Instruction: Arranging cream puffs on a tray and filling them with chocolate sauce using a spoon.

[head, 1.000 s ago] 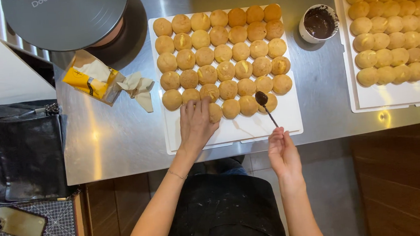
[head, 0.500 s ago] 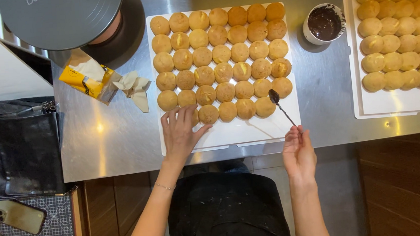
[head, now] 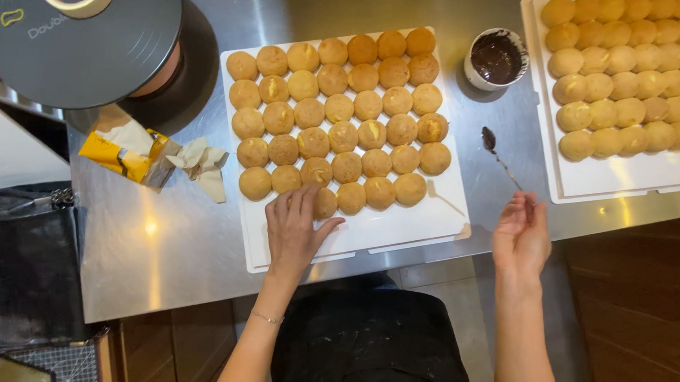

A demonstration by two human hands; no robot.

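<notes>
Both forearms bare, no sleeves in view. Left hand: thin bracelet at the wrist, probably a fine chain. Right hand: no jewellery visible. Black apron or similar dark garment over the torso.

Spoon: slim metal spoon, bowl coated in dark chocolate, tilted above steel counter.
Bun: round golden-brown baked bun, bottom row, white rectangular tray.

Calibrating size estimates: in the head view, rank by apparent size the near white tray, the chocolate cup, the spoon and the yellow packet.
1. near white tray, by far the largest.
2. yellow packet.
3. chocolate cup, close to the packet, so that order is unsure.
4. spoon, long but thin, held by the right hand.
</notes>
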